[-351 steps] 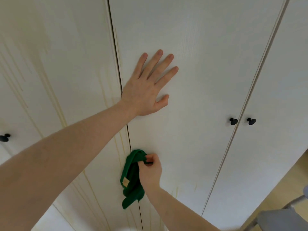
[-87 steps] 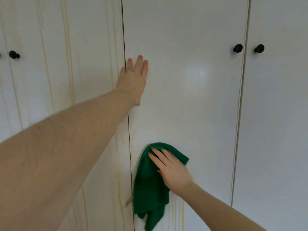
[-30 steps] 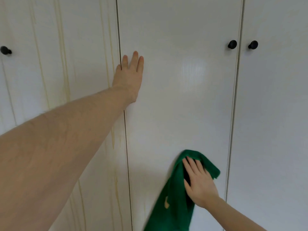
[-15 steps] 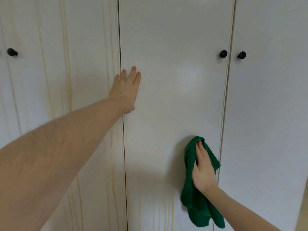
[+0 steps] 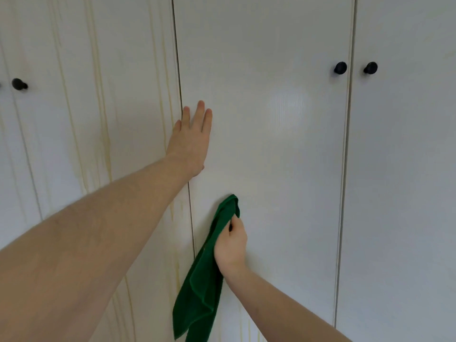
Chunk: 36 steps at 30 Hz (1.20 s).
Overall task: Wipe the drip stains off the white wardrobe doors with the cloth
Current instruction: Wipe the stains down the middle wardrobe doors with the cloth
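White wardrobe doors fill the view. The middle door (image 5: 266, 149) looks mostly clean, with faint yellow drips near its bottom edge. The left door (image 5: 118, 99) carries long yellowish drip stains (image 5: 103, 134) running downward. My left hand (image 5: 191, 141) presses flat on the middle door, beside the gap between the two doors, fingers straight. My right hand (image 5: 230, 245) grips a bunched green cloth (image 5: 202, 280) against the lower middle door; most of the cloth hangs loose below the hand.
Two black round knobs (image 5: 340, 68) (image 5: 370, 68) sit either side of the right door gap, at upper right. Another black knob (image 5: 18, 84) is on the far-left door. The right door (image 5: 404, 169) shows no stains.
My right hand has slid left across the middle door from near the right gap, and its fingers have curled around the cloth. The left hand stays pressed in place.
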Tool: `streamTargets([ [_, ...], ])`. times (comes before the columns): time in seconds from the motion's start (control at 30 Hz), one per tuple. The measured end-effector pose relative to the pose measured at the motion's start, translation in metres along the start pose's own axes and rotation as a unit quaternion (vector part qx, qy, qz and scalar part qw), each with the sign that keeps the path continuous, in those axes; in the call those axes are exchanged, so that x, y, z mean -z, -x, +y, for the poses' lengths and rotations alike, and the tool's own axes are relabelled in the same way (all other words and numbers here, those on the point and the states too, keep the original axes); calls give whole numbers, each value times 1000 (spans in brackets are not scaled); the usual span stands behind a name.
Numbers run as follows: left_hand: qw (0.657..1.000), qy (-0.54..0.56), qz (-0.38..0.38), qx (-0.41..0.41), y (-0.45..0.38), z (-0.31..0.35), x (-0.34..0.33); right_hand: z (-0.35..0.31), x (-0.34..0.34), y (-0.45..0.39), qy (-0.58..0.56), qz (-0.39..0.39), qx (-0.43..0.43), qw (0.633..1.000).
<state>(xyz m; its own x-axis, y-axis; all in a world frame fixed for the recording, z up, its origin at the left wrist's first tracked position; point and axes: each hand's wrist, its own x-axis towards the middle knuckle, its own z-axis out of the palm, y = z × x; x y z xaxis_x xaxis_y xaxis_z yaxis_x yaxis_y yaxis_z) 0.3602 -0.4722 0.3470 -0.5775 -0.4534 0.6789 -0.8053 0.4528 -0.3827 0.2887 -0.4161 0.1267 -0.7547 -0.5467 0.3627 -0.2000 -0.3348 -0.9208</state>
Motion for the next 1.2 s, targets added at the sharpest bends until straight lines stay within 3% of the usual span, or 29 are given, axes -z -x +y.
streamTargets([
  [0.23, 1000, -4, 4, 0, -1, 2, -2, 18, -7, 16, 93, -51, 88, 990],
  [0.33, 1000, -4, 5, 1, -1, 1, -4, 34, 8, 12, 226, -101, 167, 954],
  [0.47, 1000, -6, 11, 2, -2, 2, -5, 51, 54, 1, 372, -177, 202, 888],
  [0.53, 1000, -6, 10, 3, -2, 1, -5, 58, 85, -6, 433, -174, 191, 863],
  [0.7, 1000, -5, 16, 8, -3, 1, -7, 55, 167, -28, 509, -104, 138, 843],
  [0.83, 1000, -12, 16, 11, -3, 2, -7, 45, 218, -42, 518, -20, 114, 847],
  [0.93, 1000, -9, 11, 14, -2, 3, -7, 36, 232, -46, 483, 36, 80, 871],
  [1.07, 1000, -4, 5, 19, -1, 4, -5, 25, 216, -39, 392, 72, 54, 915],
  [1.2, 1000, 1, 4, 21, -1, 5, -4, 14, 165, -29, 333, 48, 102, 936],
])
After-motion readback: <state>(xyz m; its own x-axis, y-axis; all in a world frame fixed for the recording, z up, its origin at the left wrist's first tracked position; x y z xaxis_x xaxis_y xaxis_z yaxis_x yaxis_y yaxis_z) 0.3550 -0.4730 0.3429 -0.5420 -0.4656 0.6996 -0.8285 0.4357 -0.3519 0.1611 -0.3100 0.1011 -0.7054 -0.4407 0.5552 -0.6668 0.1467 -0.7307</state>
